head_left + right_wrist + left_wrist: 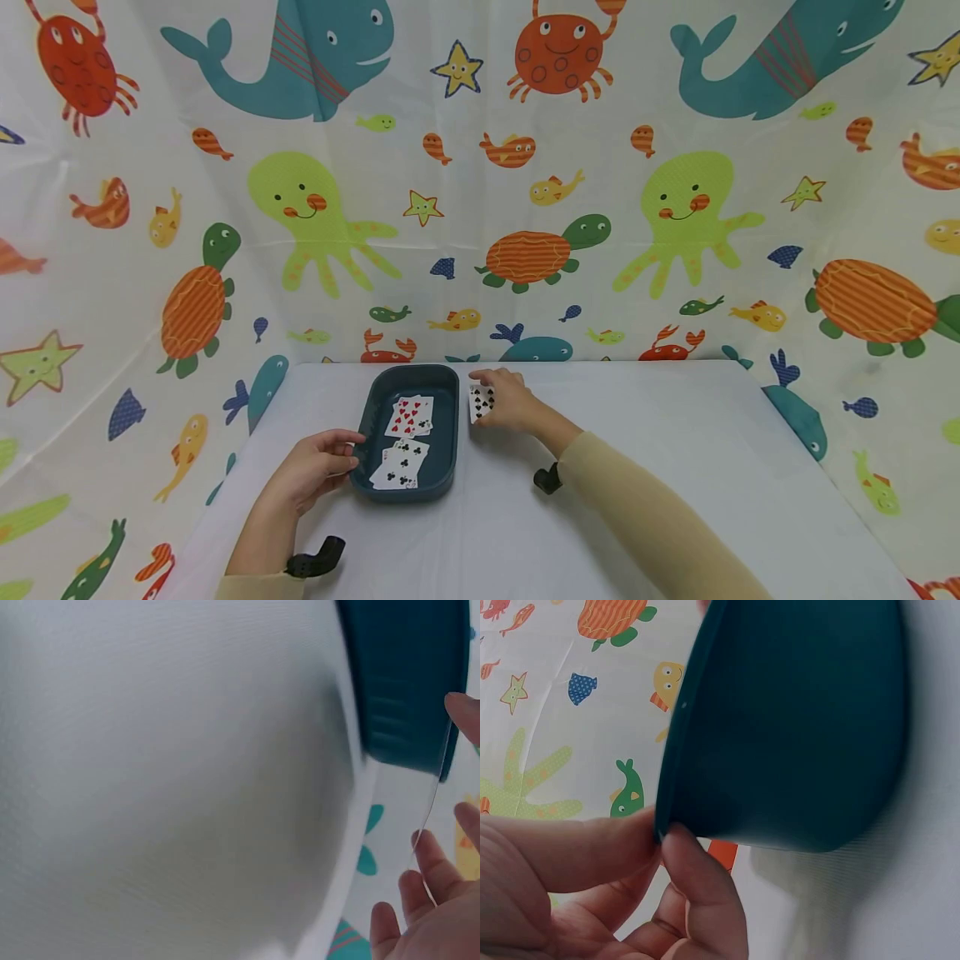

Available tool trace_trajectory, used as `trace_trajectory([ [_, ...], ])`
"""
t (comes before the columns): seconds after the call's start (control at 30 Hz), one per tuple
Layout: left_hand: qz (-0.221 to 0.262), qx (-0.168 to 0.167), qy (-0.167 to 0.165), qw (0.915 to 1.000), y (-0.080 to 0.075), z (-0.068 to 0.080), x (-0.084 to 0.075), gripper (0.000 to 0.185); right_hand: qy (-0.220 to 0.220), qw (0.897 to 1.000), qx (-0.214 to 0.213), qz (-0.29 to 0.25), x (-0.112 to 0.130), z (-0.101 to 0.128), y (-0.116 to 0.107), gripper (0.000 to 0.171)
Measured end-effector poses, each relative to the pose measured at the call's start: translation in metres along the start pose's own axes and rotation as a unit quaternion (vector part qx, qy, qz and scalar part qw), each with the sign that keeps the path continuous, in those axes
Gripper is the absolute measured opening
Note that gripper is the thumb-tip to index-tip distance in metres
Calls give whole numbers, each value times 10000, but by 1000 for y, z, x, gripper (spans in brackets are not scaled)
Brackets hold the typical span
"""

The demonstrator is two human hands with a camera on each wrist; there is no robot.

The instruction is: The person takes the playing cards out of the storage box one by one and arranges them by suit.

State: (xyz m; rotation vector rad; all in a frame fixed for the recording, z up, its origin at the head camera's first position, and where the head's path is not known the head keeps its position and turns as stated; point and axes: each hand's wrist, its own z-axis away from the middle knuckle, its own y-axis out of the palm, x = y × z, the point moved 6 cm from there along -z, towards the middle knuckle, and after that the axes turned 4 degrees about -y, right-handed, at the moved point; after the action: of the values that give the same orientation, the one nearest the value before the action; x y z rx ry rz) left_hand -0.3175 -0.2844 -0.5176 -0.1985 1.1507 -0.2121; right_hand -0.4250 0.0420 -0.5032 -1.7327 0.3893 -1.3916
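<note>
A dark teal tray [405, 497] with rounded corners stands on the white table, left of the middle. My left hand [307, 471] pinches its left rim between thumb and fingers; the left wrist view shows the tray's outer wall [795, 727] close up. Inside lie two overlapping groups of playing cards: one topped by a red hearts card [409, 414], the other by black clubs cards [400, 467]. Just right of the tray, my right hand [517, 404] holds a playing card with black pips [478, 403] by its edges. The right wrist view catches that card edge-on, as a thin line.
White cloth covers the table [675, 467], which stretches out to the right of the tray. Behind and beside it hangs a curtain [465, 183] printed with sea animals. Black wrist devices [315, 558] show at both cuffs.
</note>
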Motion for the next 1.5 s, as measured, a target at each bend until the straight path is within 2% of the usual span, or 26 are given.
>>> trace_trajectory([
  [0.23, -34, 38, 31, 10000, 2, 1, -2, 41, 170, 9998, 85, -60, -11, -1, 7, 82],
  [0.57, 59, 86, 52, 9999, 2, -1, -1, 41, 331, 9991, 113, 229, -21, -1, 17, 77],
  [1.17, 54, 26, 20, 10000, 1, 2, 0, 39, 294, 9994, 113, -114, -17, 1, 16, 86],
  [1.5, 42, 64, -3, 10000, 0, 4, -2, 40, 123, 9998, 102, -123, 2, -1, 9, 88],
])
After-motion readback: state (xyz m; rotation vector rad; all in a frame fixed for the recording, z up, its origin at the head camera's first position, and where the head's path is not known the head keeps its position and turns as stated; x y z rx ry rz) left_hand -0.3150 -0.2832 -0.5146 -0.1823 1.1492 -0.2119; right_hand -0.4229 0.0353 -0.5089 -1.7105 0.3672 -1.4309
